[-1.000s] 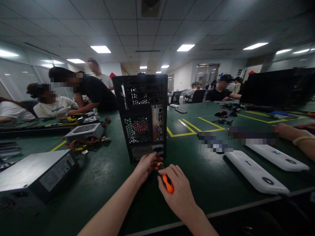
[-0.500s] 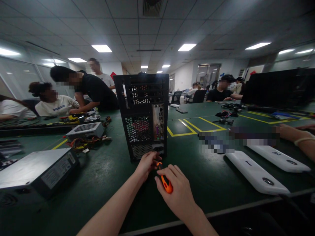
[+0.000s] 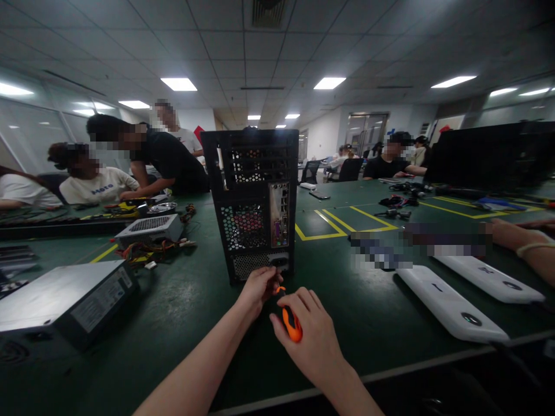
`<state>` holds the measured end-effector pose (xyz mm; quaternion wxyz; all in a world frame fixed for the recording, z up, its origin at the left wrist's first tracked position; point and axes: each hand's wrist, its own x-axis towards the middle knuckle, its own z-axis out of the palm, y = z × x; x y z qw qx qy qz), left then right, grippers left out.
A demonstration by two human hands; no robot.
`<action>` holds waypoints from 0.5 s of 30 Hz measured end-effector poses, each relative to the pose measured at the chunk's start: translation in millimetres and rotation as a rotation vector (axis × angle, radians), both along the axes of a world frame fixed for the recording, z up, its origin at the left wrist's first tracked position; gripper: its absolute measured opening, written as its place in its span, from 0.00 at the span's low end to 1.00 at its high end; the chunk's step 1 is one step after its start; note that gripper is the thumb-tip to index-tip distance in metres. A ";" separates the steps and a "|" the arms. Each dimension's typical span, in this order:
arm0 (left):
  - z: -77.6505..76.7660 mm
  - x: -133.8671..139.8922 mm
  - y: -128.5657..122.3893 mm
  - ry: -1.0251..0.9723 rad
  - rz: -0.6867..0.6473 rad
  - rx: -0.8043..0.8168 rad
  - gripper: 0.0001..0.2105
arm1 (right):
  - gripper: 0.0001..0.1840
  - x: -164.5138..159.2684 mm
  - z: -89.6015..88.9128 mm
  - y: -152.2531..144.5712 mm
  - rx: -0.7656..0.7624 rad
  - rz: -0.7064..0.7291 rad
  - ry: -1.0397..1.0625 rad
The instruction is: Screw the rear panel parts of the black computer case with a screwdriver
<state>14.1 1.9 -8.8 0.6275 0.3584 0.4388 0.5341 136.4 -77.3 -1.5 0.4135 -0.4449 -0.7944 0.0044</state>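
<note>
Your right hand (image 3: 309,323) is closed around an orange and black screwdriver-like tool (image 3: 292,327), whose front end points toward your left hand (image 3: 259,286). The left fingers are bent there, perhaps to steady it, but I cannot tell whether they grip the tool or some small part. Both hands are near the bottom of the tall black computer case (image 3: 265,196), which stands upright on the green tabletop (image 3: 173,303), its perforated rear facing you, probably so that this side is easy to reach. On the grey metal power-supply box (image 3: 56,289) at your left, the printed label (image 3: 102,301) is too small for reading; a co-worker's cream shirt (image 3: 87,188) seems to say "Moto".
</note>
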 end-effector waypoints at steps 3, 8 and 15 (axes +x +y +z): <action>-0.4 -0.5 0.0 0.006 -0.001 0.010 0.07 | 0.14 -1.1 0.9 -1.1 -0.078 0.000 0.053; -3.6 -0.3 2.2 0.060 -0.013 0.011 0.09 | 0.09 -0.7 -3.4 1.0 0.034 0.004 0.016; -1.7 0.1 1.1 0.026 -0.106 0.013 0.14 | 0.07 -1.2 2.8 -1.6 0.036 0.019 -0.013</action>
